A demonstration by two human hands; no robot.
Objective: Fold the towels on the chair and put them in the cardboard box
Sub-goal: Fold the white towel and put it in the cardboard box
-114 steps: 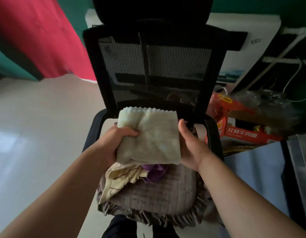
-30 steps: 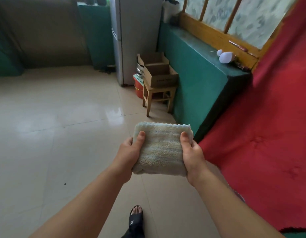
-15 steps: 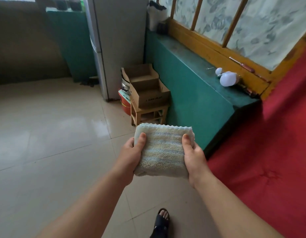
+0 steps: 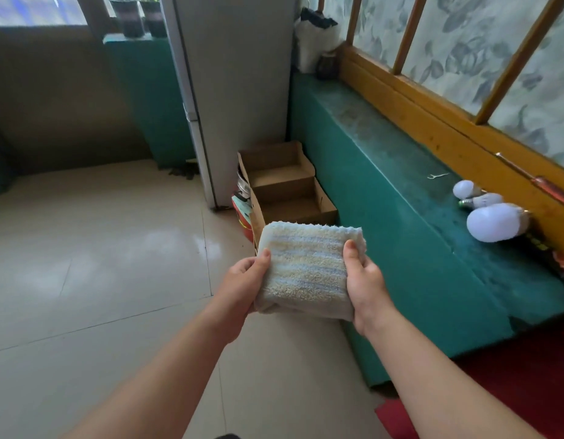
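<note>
Terry cloth, pale and striped, makes up the folded towel (image 4: 307, 270), which is gripped at its side edges by the left hand (image 4: 242, 285) and right hand (image 4: 364, 280), thumbs on top. The open cardboard box (image 4: 290, 198) is seen just beyond, at twelve o'clock, beside the green ledge (image 4: 401, 217).

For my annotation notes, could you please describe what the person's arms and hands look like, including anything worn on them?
Both forearms are bare up to the frame's lower edge, with no sleeves in view. The left hand and right hand wear no gloves, and no rings, watch or bracelets are visible. The fingernails that show are short and unpainted.
</note>
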